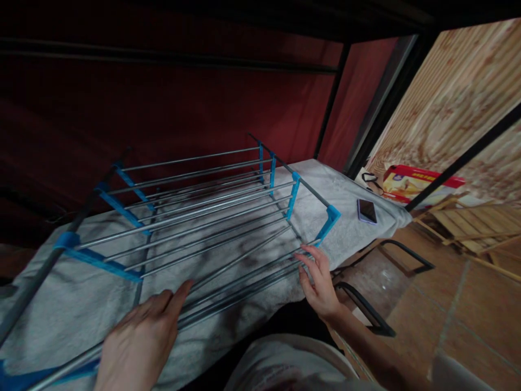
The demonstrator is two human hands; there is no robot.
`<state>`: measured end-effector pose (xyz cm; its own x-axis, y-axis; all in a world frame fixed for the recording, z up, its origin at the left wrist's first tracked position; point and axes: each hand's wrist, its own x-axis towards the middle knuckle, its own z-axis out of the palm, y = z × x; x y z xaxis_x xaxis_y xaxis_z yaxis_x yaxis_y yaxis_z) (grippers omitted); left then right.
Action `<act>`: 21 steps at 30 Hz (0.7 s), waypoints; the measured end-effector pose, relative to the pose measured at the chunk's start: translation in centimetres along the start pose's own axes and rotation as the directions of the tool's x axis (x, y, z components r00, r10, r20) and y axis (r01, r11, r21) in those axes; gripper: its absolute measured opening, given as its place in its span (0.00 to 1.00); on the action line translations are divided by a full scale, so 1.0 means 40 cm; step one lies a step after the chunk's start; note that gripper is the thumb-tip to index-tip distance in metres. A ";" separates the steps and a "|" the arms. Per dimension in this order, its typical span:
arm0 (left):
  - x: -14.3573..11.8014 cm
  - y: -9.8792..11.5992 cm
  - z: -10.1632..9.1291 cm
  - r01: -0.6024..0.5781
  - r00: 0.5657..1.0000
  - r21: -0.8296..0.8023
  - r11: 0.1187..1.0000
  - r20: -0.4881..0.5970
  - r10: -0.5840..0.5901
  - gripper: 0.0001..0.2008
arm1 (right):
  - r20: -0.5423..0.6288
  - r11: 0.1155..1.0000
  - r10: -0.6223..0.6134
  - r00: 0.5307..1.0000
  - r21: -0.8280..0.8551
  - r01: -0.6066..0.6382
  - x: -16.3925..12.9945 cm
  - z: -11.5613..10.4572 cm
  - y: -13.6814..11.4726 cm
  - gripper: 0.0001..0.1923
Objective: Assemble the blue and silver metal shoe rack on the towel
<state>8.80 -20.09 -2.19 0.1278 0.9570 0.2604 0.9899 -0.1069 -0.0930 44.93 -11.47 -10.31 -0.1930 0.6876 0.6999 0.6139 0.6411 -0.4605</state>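
A clothes drying rack (211, 208) with thin metal rods, dark side tubes and blue plastic connectors lies on a grey cloth cover. My left hand (140, 336), at the lower left, is closed round a metal rod (244, 255) that slants up across the rack. Part of another blue connector (69, 374) shows at the bottom left, beside that hand. My right hand (319, 279) has its fingers bent around the ends of the front rods, just below a blue corner connector (328, 222). My fingers partly hide these rod ends.
A phone (367, 211) lies on the cover to the right. Beyond it are a red and yellow box (411, 182) and dark-framed glasses (372, 182). Black frame bars (334, 98) and a red curtain (183, 103) stand behind. A chair with black armrests (382, 271) is at the right.
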 end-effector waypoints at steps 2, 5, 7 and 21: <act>0.063 0.035 -0.003 -0.033 0.994 0.021 0.999 0.108 0.031 0.27 | 0.052 1.000 -0.001 0.999 0.007 0.001 -0.033 0.008 0.018 0.23; 0.146 0.064 0.016 -0.061 0.969 -0.052 0.997 0.238 0.071 0.23 | 0.122 1.000 -0.002 0.993 0.016 0.001 -0.077 0.018 0.043 0.23; 0.188 0.067 0.046 -0.051 0.956 -0.103 0.993 0.283 0.079 0.22 | 0.142 1.000 0.010 0.990 0.027 -0.014 -0.102 0.026 0.057 0.22; -0.061 0.152 0.136 -0.400 0.911 -0.210 0.892 -0.200 0.361 0.26 | 0.210 0.986 0.160 0.965 0.018 -0.167 -0.246 0.084 0.156 0.26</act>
<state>14.19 -21.61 -8.63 0.4862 0.7791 0.3957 0.8450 -0.5346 0.0145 48.08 -13.11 -21.90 -0.2485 0.8372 0.4871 0.6237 0.5231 -0.5808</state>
